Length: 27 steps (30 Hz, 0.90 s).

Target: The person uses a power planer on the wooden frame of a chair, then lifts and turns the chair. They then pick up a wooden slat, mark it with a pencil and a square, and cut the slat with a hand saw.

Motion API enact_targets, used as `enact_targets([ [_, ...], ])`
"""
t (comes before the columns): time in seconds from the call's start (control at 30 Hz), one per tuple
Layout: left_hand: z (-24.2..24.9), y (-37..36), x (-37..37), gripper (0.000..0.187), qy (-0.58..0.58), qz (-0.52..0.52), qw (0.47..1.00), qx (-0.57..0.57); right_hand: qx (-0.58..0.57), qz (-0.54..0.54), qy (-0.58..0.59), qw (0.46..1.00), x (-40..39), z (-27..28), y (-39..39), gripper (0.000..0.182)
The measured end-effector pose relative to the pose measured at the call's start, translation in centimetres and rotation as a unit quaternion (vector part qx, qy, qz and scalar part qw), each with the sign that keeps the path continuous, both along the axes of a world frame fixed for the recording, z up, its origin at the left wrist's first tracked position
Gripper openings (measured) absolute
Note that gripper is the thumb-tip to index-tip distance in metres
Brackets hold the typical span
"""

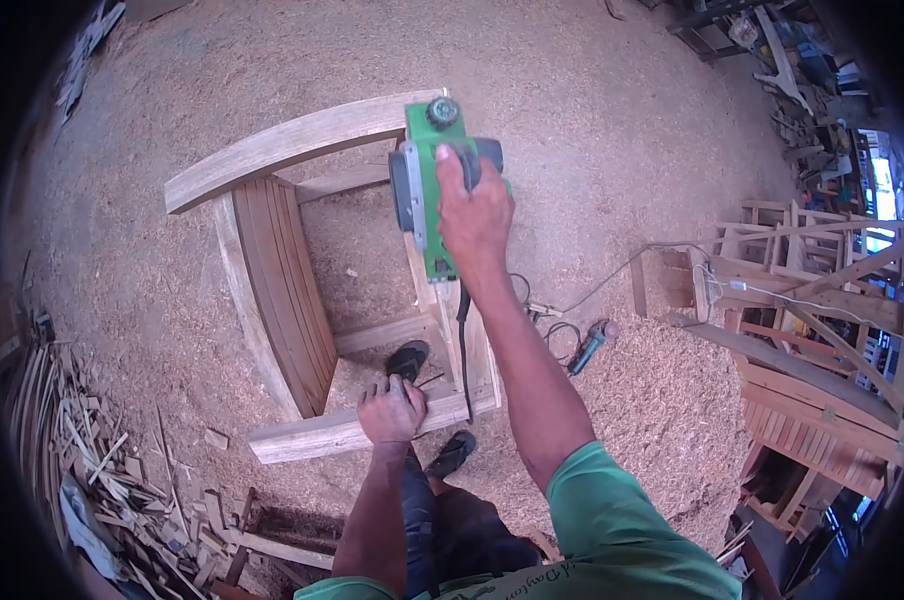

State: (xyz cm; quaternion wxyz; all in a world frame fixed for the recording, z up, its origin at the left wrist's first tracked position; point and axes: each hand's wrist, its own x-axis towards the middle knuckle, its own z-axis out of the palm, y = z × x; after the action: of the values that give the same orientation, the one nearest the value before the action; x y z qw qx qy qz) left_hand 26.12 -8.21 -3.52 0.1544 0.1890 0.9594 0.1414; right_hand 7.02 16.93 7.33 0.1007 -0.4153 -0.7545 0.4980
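Note:
My right hand point(475, 215) is wrapped round the handle of a green electric planer point(425, 190). The planer rests over the far right corner of a wooden frame point(292, 137), and its body hides that corner. From its rear a black cord point(463, 340) hangs down toward the near rail. My left hand point(392, 410) grips the near rail point(322, 436) of the same frame, fingers curled over its top edge. Brown slats point(287, 290) fill the frame's left side.
A blue-green power tool point(593, 346) lies on the shavings at the right, near a trailing cable point(612, 275). Wooden furniture frames point(822, 400) stand farther right. Scrap wood point(102, 450) is heaped at the lower left. My sandalled feet point(452, 455) are by the near rail.

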Motion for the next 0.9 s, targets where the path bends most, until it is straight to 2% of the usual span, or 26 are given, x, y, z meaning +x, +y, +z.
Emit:
enact_targets([
  [0.13, -0.1, -0.2, 0.1, 0.022, -0.007, -0.008, 1.000, -0.005, 0.009, 0.015, 0.019, 1.000, -5.1, -0.3, 2.1, 0.068],
  [0.2, -0.2, -0.2, 0.0, 0.022, -0.013, -0.010, 1.000, -0.003, 0.053, 0.027, 0.056, 0.997, -8.0, -0.9, 3.2, 0.070],
  [0.3, -0.9, -0.5, 0.2, 0.021, 0.049, -0.017, 0.998, 0.042, 0.080, 0.035, 0.111, 0.990, -10.7, -2.2, 4.4, 0.070],
  [0.37, -0.3, -0.3, 0.5, 0.021, 0.011, 0.000, 1.000, 0.011, 0.096, 0.044, 0.104, 0.989, -9.5, -2.2, 4.2, 0.069],
  [0.43, -0.2, -0.2, 0.6, 0.021, 0.045, -0.001, 0.999, 0.030, 0.087, 0.057, 0.064, 0.993, -7.5, -0.1, 3.6, 0.072],
  [0.53, -0.8, -0.6, 0.6, 0.023, 0.060, -0.027, 0.998, 0.011, 0.115, 0.045, 0.035, 0.992, 0.9, -1.4, 0.6, 0.073],
  [0.6, -1.1, -0.7, 0.8, 0.024, 0.076, -0.025, 0.997, 0.013, 0.043, 0.034, 0.024, 0.998, 9.4, -0.6, -2.5, 0.067],
  [0.67, -1.2, -0.7, 0.9, 0.025, 0.088, -0.022, 0.996, 0.012, -0.047, 0.006, -0.032, 0.998, 18.3, 1.1, -6.0, 0.052],
  [0.7, -1.1, -0.7, 0.9, 0.025, 0.090, -0.021, 0.996, 0.009, -0.013, 0.001, 0.004, 1.000, 23.2, -0.3, -7.9, 0.045],
  [0.73, -1.0, -0.6, 1.0, 0.026, 0.092, -0.021, 0.995, 0.008, -0.040, -0.001, -0.034, 0.999, 28.0, -0.7, -9.5, 0.058],
  [0.87, -1.1, -0.5, 1.2, 0.030, 0.086, -0.001, 0.996, 0.010, -0.040, -0.007, -0.083, 0.996, 44.1, -1.9, -15.9, 0.049],
  [0.9, -1.0, -0.4, 1.2, 0.030, 0.087, 0.003, 0.996, 0.009, -0.052, -0.006, -0.081, 0.995, 45.1, -1.6, -16.0, 0.049],
])
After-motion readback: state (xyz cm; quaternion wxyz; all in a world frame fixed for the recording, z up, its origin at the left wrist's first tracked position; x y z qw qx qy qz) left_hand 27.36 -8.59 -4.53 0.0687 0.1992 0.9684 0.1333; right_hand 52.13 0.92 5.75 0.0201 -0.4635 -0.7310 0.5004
